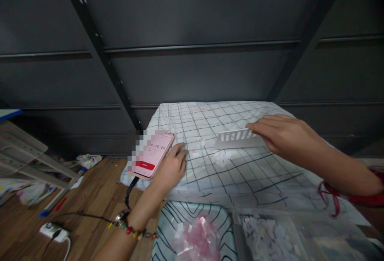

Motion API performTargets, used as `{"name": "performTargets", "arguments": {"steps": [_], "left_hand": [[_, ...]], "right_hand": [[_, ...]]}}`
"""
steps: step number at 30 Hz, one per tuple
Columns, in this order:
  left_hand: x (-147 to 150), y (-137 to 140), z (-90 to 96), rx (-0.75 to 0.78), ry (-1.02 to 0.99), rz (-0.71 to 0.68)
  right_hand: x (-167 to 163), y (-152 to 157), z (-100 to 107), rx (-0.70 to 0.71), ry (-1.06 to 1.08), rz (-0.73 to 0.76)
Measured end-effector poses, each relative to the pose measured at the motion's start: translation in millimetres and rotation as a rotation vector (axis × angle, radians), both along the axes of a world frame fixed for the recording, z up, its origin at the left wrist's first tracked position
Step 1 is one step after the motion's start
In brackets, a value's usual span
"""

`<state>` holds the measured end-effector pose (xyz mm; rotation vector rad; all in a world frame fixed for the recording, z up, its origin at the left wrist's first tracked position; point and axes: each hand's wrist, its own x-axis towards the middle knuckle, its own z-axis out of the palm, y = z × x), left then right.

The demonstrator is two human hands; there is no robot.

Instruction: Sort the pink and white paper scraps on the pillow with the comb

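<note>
On the white grid-patterned cloth (186,121), my left hand (174,163) rests palm down beside a phone (154,155), its fingers loosely apart and holding nothing. A timer shows on the phone's pink screen. My right hand (277,131) grips a white slotted plastic panel (232,141) by its upper right edge and holds it tilted on its long side over the cloth. Just in front of the panel lies a small cluster of whitish pieces (222,158). Another small pale piece (201,142) sits between the panel and my left hand.
Near me stands a striped tray (166,221) with pink and clear plastic wrapping (199,239). Right of it, a clear bin (237,217) contains many pale bits. A dark panelled wall (192,73) rises behind. A power strip (54,232) lies on the wooden floor.
</note>
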<state>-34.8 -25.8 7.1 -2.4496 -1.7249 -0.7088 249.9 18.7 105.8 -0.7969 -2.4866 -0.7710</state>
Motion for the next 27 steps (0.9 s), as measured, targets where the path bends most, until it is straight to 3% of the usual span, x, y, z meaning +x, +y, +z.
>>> {"name": "performTargets", "arguments": {"steps": [8,15,18,27], "left_hand": [[-1,0,0.6,-0.006,0.003,0.012],[-2,1,-2.7,0.048,0.001,-0.007],[-2,2,-3.3,0.040,-0.005,-0.007],[-3,1,-1.2,0.035,0.016,0.000]], "right_hand": [[-37,-1,-2,-0.017,-0.019,0.137],[17,0,0,0.012,-0.032,0.000],[24,1,4,0.006,-0.004,-0.030],[-26,28,1,-0.060,-0.059,-0.043]]}}
